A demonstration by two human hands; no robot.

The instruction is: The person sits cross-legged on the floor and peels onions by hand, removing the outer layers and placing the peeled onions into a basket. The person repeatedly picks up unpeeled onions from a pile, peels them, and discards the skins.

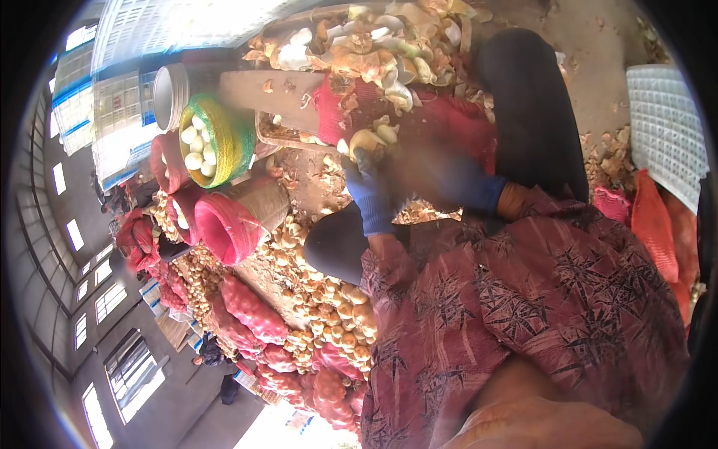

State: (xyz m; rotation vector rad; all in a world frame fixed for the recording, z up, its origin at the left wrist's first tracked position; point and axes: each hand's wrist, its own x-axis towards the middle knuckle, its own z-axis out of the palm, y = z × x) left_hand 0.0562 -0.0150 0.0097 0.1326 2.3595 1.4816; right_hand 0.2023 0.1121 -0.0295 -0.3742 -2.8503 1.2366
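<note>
My left hand (367, 193), in a blue knit glove with dark fingers, is at a pale, partly peeled onion (367, 141). Its fingertips close on the near side of the onion, beside loose pieces of skin. My right hand (463, 182), gloved in blue too, is to the right over my lap and strongly blurred. Whether it holds anything is hidden by the blur. Red mesh cloth (350, 106) lies beyond both hands, between my knees. A heap of onion skins (387, 45) covers the far end of it.
Peeled onions fill a green and yellow mesh-lined container (244, 143) at the left. A pink mesh-lined bucket (224, 230) stands nearer. Loose unpeeled onions (336, 314) and full red mesh sacks (252, 308) spread along the left. A white plastic crate (664, 118) stands at right.
</note>
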